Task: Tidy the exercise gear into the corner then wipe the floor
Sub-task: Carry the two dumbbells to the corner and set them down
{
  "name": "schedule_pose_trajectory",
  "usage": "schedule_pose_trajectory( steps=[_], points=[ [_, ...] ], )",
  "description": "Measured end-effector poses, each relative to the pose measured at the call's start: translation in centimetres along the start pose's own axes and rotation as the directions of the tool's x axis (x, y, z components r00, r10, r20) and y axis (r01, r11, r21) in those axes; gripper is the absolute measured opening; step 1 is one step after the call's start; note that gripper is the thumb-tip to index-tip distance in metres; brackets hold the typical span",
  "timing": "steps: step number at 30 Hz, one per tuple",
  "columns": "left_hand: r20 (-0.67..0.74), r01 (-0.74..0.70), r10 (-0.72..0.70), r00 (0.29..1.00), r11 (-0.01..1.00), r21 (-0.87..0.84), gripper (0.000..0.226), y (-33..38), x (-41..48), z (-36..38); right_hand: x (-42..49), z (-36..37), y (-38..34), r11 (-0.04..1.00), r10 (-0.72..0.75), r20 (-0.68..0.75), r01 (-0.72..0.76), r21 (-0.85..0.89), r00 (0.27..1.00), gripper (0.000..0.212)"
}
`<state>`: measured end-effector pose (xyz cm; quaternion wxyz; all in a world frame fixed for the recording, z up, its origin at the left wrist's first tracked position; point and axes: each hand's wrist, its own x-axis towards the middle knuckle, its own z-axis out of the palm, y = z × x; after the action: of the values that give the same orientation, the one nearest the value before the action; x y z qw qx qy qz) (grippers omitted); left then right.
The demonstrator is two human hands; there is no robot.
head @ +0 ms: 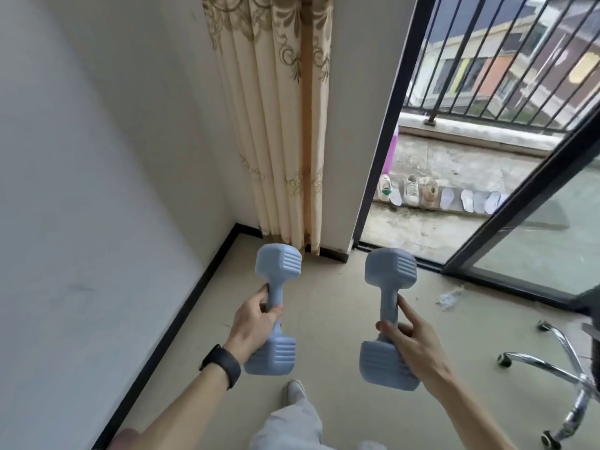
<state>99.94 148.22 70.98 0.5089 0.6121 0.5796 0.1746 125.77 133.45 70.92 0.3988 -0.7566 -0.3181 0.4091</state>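
I hold two light-blue dumbbells above the beige floor, both pointing toward the room corner. My left hand (pixel 255 319), with a black band on its wrist, grips the handle of the left dumbbell (pixel 278 264). My right hand (pixel 410 339) is wrapped around the handle of the right dumbbell (pixel 389 271), its index finger stretched along the bar. The corner (pixel 242 230) lies just ahead, where the white wall meets the curtain.
A cream patterned curtain (pixel 285 141) hangs at the corner. An open glass sliding door (pixel 532 222) leads to a balcony with several shoes (pixel 412 190). A scrap of litter (pixel 449 298) lies on the floor. A chrome chair base (pixel 565 362) stands at right. My foot (pixel 295 389) is below.
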Motion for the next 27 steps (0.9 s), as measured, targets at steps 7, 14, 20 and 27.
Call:
schedule_pose_trajectory(
  steps=[7,14,20,27],
  points=[
    [0.107,0.144,-0.163,0.981,0.976,0.163,0.009,1.4,13.2,2.1,12.4,1.8,-0.1,0.975,0.219,0.081,-0.222,0.030,0.972,0.069],
    [0.170,0.281,-0.348,0.922,0.904,0.323,0.009,1.6,24.5,7.1,24.7,3.7,2.5,0.910,0.400,0.219,-0.414,0.020,0.890,0.064],
    [0.175,0.346,-0.449,0.876,0.839,0.420,0.007,0.5,33.1,11.9,34.1,5.2,5.5,0.863,0.499,0.277,-0.498,-0.079,0.821,0.061],
    [0.198,0.416,-0.556,0.807,0.774,0.477,0.020,-5.8,41.9,17.1,42.9,8.4,12.4,0.766,0.640,0.319,-0.610,-0.201,0.699,0.063]
  ],
)
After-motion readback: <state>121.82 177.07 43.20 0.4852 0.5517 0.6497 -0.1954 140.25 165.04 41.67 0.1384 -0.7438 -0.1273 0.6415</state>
